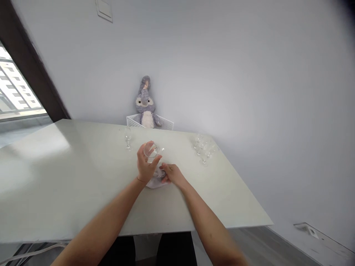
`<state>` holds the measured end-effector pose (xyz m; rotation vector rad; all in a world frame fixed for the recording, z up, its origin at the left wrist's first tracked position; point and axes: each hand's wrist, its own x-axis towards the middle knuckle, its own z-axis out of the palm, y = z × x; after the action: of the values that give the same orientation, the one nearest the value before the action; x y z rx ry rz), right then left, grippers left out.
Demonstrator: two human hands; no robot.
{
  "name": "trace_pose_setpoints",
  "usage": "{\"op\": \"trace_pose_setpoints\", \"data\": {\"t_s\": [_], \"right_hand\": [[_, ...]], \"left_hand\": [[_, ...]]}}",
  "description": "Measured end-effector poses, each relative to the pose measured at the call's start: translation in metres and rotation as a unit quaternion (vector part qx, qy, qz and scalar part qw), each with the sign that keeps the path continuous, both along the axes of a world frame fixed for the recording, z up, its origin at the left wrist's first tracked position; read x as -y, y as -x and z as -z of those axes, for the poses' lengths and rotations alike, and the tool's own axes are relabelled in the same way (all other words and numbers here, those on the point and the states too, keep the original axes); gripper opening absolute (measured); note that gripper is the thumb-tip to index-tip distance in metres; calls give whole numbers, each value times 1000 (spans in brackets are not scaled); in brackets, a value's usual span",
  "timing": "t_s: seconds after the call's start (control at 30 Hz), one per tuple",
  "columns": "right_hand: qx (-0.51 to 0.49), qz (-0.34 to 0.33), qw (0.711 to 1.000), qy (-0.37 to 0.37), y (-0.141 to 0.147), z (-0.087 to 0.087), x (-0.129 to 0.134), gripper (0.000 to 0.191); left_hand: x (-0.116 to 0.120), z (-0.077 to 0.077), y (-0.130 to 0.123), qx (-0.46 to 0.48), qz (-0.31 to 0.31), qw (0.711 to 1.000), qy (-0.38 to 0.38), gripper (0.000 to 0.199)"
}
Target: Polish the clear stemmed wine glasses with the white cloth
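Note:
My left hand (146, 162) is closed around a clear stemmed glass (151, 150), which is tilted over so its round rim shows. Just right of it and lower, my right hand (170, 173) pinches a pale cloth (156, 182) that hangs down to the tabletop. The cloth's upper part bunches between the two hands, and part of it is hidden behind my left wrist. Another stemmed glass (128, 139) stands upright on the table, beyond and left of my left hand.
Several clear stemmed glasses (203, 148) stand in a cluster near the right edge of the white table (91, 192). Against the wall, a grey plush toy (146, 105) sits in a white perforated basket (167, 125). A cable (36, 252) runs below the table's front left.

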<state>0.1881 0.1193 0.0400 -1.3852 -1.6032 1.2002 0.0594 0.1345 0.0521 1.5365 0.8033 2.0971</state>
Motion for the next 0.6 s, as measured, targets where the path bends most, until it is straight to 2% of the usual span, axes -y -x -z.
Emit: {"op": "trace_pose_setpoints", "data": {"t_s": [0.03,0.1,0.13,0.2,0.3,0.37,0.47,0.6], "right_hand": [[83,27,994,-63,-2,-2,2,36],[198,105,957,-186,-5,-6,4,25],[223,133,938,-229,-7,-8,4,24],[234,142,922,-274,-8,-10,5,33],[239,113,921,-284,-9,-9,3,28],[257,120,922,-262,-13,-7,-2,23],[236,190,926,-227,-26,-2,-16,21],[107,293,932,-183,-57,1,-34,25]], "left_hand": [[-1,1,1,-17,-8,1000,-18,66],[-2,6,1,-48,-7,998,-48,68],[-2,9,0,-62,1,996,-57,69],[-1,16,-6,-94,36,993,-69,71],[2,25,-14,-159,100,980,-63,72],[3,27,-17,-212,107,970,-50,75],[1,27,-14,-286,65,956,-13,79],[-8,33,-5,-308,0,949,67,61]]}}
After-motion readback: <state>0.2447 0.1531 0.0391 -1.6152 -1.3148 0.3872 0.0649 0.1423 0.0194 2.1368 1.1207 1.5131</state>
